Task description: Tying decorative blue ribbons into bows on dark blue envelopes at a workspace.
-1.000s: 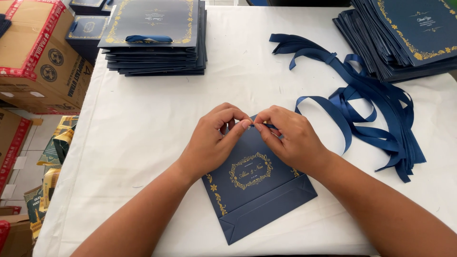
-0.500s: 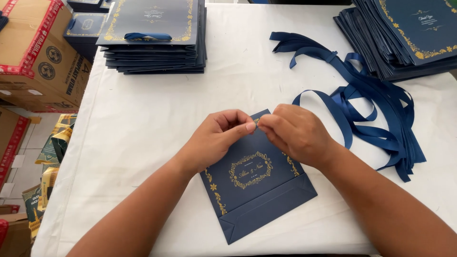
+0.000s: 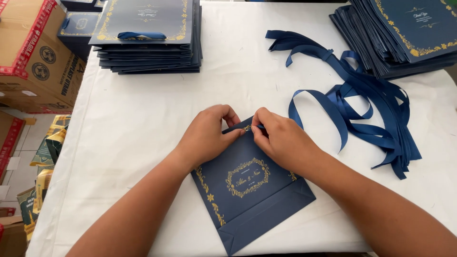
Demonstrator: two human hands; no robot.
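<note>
A flat navy paper bag with gold ornament lies tilted on the white table, its folded bottom toward me. My left hand pinches the bag's top edge at the left. My right hand pinches the same edge at the right, its fingertips closed on the end of a navy ribbon that loops away to the right. The fingertips of both hands nearly meet at the bag's top corner.
A stack of navy bags with a ribbon handle on top sits at the back left. Another stack of flat bags is at the back right. Loose navy ribbons lie right of my hands. Cardboard boxes stand left of the table.
Both hands have stayed at the bag's top edge, with small finger shifts. The fingertips have drawn closer together around the ribbon end.
</note>
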